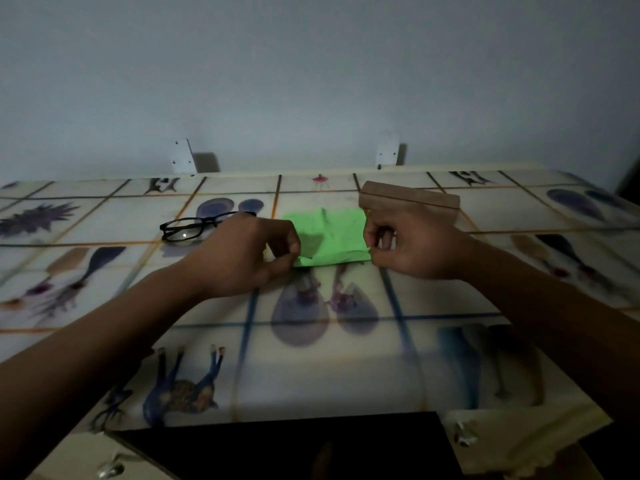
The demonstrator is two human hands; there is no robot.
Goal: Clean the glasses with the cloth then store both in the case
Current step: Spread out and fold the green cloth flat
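A bright green cloth lies on the table in the middle. My left hand pinches its near left corner, and my right hand pinches its near right corner. Black-framed glasses rest on the table to the left, just behind my left hand, with their arms unfolded. A brown case sits behind my right hand at the cloth's far right corner; whether it is open I cannot tell.
The table wears a pale printed cover with a grid of pictures. A plain wall rises right behind it, with two white brackets at the far edge. The near edge drops to a dark gap.
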